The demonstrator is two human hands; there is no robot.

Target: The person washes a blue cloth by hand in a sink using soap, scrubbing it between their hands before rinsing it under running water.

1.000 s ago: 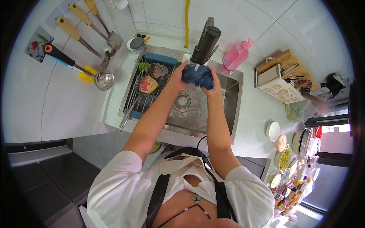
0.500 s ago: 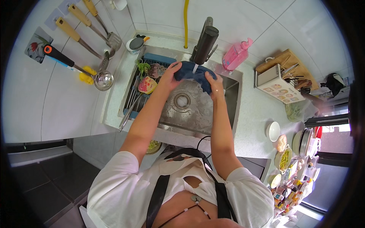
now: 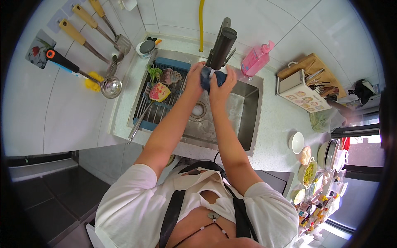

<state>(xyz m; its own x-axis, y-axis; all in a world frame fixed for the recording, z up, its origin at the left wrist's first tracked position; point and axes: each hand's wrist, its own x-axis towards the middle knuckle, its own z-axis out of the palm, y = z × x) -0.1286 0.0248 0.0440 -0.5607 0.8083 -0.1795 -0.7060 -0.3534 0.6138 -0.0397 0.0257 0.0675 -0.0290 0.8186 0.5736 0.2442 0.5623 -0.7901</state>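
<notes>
Under the dark faucet (image 3: 223, 45), a wet dark blue cloth (image 3: 220, 78) is bunched between my two hands, with water running onto it. My left hand (image 3: 195, 80) closes on its left side. From the right, my right hand (image 3: 223, 87) wraps round the other part, fingers curled over it. Both hands are close together above the metal sink (image 3: 252, 108), whose round drain (image 3: 199, 110) shows partly beside my left forearm. Parts of the cloth are hidden by my fingers and the faucet.
A blue-ended drying rack (image 3: 175, 63) with a pink-and-yellow sponge (image 3: 159, 91) spans the sink's left side. Behind, right, stands a pink pump bottle (image 3: 256, 60). A ladle (image 3: 111, 87) hangs left. On the right counter are a utensil holder (image 3: 304, 91) and white bowl (image 3: 296, 143).
The cloth was stretched wide between my hands; now it is gathered into a small bunch. My right hand has moved left and my left hand slightly right, closing the gap.
</notes>
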